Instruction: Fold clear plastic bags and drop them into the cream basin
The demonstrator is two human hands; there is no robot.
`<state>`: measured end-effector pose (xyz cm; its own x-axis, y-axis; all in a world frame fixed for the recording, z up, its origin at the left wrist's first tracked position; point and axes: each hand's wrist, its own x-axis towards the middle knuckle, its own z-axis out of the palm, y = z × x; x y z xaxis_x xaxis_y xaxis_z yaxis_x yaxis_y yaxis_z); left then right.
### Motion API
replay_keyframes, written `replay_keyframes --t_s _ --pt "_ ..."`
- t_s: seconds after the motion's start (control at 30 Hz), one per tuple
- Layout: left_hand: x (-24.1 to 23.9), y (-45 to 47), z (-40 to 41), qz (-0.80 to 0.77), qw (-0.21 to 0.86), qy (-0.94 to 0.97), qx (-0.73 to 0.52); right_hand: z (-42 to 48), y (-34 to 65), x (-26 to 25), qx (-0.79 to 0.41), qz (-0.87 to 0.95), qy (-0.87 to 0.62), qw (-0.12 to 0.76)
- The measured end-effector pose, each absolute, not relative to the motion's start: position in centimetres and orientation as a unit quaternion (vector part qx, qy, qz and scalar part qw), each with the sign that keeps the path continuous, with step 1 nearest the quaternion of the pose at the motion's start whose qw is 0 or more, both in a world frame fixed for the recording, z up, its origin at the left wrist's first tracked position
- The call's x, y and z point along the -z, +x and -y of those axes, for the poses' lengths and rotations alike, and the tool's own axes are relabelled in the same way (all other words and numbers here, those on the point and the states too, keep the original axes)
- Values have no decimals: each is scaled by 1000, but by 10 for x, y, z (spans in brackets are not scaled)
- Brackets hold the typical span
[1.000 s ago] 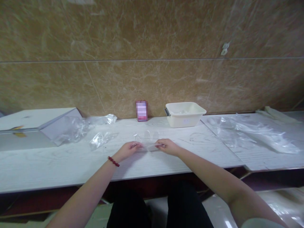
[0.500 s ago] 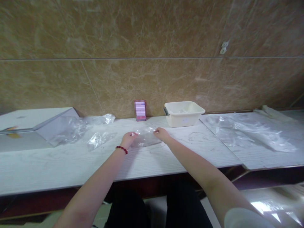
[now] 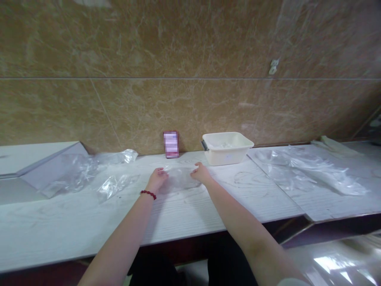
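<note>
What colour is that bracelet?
The bracelet is dark red; the head view shows it best.

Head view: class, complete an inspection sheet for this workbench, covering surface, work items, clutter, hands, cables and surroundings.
Surface: white wood-grain tabletop, scuffed.
Job's things: clear plastic piece, lying on the tabletop between both hands.
Clutter: crumpled clear bags at left; large plastic sheet at right; cream tub and small pink box by the wall.
Grippers: left hand, wearing a red bead bracelet, at the piece's left edge; right hand at its right edge; both touch it, grip unclear.
Cables: nothing seen.
Surroundings: brown marble wall behind; white board at far left.
</note>
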<state>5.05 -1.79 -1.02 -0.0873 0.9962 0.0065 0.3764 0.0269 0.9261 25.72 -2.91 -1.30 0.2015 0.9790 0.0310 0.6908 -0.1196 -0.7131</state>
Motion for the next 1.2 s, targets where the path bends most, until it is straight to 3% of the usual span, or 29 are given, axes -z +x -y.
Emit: replay_keyframes --t_s 0.3,0.67,1.07,1.2 --pt "-8 24 27 -602 466 405 -507 33 257 16 -208 636 -680 301" --pt "-1 46 26 -556 519 398 -513 39 255 9 -194 674 -657 275" --pt "20 60 3 -541 446 497 -511 41 252 6 -207 669 -660 273" --pt "17 47 7 -553 286 616 -483 38 253 10 -220 669 -650 286"
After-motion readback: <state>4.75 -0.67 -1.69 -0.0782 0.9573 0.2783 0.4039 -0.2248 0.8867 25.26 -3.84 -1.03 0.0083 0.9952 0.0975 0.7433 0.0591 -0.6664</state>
